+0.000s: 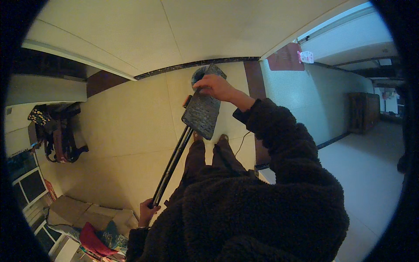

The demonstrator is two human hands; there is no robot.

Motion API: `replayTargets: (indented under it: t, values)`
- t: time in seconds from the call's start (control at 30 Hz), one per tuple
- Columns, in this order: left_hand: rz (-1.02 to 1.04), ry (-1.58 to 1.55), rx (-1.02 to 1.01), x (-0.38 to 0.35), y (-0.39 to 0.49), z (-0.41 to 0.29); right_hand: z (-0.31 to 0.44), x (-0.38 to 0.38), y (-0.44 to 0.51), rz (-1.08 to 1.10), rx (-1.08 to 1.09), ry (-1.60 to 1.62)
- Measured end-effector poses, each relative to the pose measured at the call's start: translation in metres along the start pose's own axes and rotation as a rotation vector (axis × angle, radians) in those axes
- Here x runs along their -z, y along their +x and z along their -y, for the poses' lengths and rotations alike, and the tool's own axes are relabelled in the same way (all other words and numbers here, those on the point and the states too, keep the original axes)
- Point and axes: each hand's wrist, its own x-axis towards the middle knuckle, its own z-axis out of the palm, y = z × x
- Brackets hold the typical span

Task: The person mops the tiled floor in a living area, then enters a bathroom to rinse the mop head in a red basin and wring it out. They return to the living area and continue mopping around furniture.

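My right hand (217, 86) is closed on the upper part of a dark grey textured flat pad (203, 113), possibly a flat mop's head. Dark twin poles (173, 163) run from the pad down to the lower left. Around their lower end my left hand (149, 209) is wrapped. An orange-and-black part (187, 101) shows at the pad's left edge. Just beyond my right fingers is a rounded grey thing (198, 76), partly hidden; whether it joins the pad I cannot tell. Both my feet are on the tiled floor below the pad.
Ahead stands a pale wall (209, 32) with a dark skirting. Bags or a folded stroller (62, 137) stand left. A sofa (88, 213) with a red cushion (95, 239) lies lower left. A thin cable (242, 144) runs beside my legs. Right are a red mat (286, 59) and wooden cabinet (363, 113).
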Motion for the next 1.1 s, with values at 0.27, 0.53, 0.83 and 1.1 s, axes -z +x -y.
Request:
replayTargets:
  t: [0.27,0.53,0.83,1.1]
  values:
    - [0.121,-0.133,0.049,-0.002,0.007,0.022,-0.005,-0.012,0.006,-0.073,0.033,-0.022]
    - [0.14,-0.012,-0.025,0.0,0.003,0.006,-0.015,0.006,0.007,-0.321,-0.181,-0.038]
    - [0.112,-0.142,0.051,-0.009,0.007,0.022,-0.036,0.043,-0.003,-0.536,-0.27,-0.088]
    - [0.104,-0.177,0.07,-0.005,0.007,0.027,-0.067,0.051,-0.014,-0.529,-0.41,-0.12]
